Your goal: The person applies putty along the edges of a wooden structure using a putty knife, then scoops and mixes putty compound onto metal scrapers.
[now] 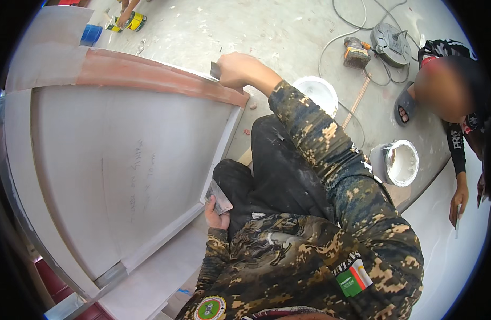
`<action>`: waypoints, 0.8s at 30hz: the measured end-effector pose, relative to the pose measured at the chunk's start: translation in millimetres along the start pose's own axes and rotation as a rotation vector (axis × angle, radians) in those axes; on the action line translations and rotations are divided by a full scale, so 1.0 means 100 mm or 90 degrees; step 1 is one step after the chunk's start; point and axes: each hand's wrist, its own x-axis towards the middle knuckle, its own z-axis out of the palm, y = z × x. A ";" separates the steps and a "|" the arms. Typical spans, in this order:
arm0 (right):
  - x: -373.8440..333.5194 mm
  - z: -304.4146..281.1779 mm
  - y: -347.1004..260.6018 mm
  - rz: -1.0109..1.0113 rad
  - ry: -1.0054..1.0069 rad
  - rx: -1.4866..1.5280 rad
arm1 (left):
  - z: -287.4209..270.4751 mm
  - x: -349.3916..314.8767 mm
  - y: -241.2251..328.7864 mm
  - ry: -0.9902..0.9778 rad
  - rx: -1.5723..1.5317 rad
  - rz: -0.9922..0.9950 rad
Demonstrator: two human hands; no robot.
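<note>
My right hand (234, 69) is closed round a small flat scraper (215, 70), its dark blade showing past the fingers. It rests at the far edge of a large whitish framed panel (123, 154), where a band of reddish-brown filler (149, 77) runs along the top rail. Closer to me, my left hand (216, 217) grips a flat metal filler plate (221, 198) smeared with pale residue. That plate is beside my knee and the panel's near side rail. Faint handwriting marks the panel's recessed face.
To my right stand a white bucket (315, 93) and an open tub with white paste (402, 162). Beyond them lie an orange sander (356, 52) and a cable reel (390, 45). A co-worker crouches at right; another person's hand (126, 17) is by yellow cans (135, 21).
</note>
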 end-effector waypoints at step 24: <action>0.18 0.62 0.44 0.054 -0.046 -0.117 | -0.24 -0.05 0.12 -0.009 -0.065 -0.039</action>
